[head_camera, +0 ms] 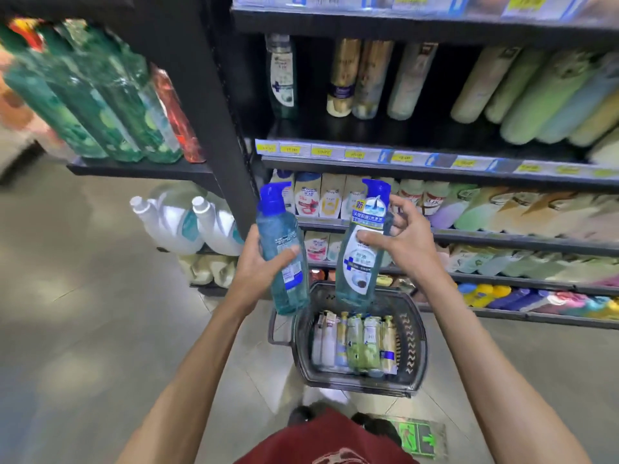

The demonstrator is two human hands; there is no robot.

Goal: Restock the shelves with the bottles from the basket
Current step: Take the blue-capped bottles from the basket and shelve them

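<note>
My left hand [259, 262] grips a teal bottle with a blue cap [284, 239], its back label toward me. My right hand [402, 239] holds a second teal bottle with a blue cap [360, 262], front label facing me. Both bottles are upright in the air above the dark basket [413, 346] on the floor. Several more bottles [358, 346] lie side by side in the basket. On the shelf [368, 132] above, one matching teal bottle [282, 75] stands at the far left with a gap beside it.
Gold and pale bottles [355, 82] stand further right on that shelf, green and yellow ones [536, 95] beyond. Lower shelves [502, 239] hold refill pouches and small bottles. A black upright post [214, 112] divides off an end rack with green bottles [93, 105] and white jugs [187, 226].
</note>
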